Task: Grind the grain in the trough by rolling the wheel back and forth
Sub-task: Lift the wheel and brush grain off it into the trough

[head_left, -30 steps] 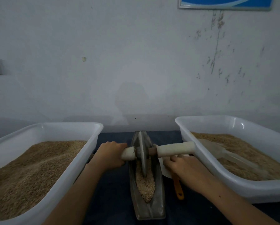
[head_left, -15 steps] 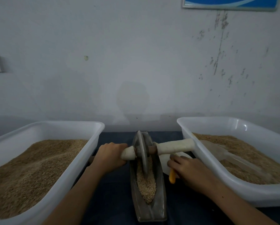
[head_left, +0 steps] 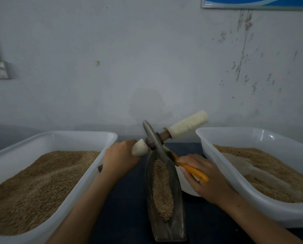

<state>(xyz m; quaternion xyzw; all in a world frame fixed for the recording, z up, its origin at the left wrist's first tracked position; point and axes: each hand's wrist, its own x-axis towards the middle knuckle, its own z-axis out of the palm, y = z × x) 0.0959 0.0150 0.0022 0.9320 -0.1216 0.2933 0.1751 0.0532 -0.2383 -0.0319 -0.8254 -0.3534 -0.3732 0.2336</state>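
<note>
One narrow metal trough (head_left: 166,224) lies lengthwise on the dark tabletop (head_left: 129,217), and a strip of grain (head_left: 162,189) runs along its groove. One metal wheel (head_left: 155,141) is tipped hard over at the far end of the trough, its lower rim down near the groove and its axle slanting up to the right. The axle carries two pale handles: the left handle (head_left: 140,148) is gripped by the left hand (head_left: 120,158), fingers curled round it, while the right handle (head_left: 188,123) sticks up free in the air, nothing touching it. The right hand (head_left: 206,176) is closed round one orange-handled tool (head_left: 191,169) whose front end points in against the wheel just above the grain; I cannot make out what sort of tip it has. Two white plastic tubs flank the trough, the left tub (head_left: 87,175) and the right tub (head_left: 222,187), each holding a bed of the same tan grain. One clear scoop (head_left: 243,166) lies in the right tub. One small white dish (head_left: 186,187) sits partly hidden under the right hand.
</note>
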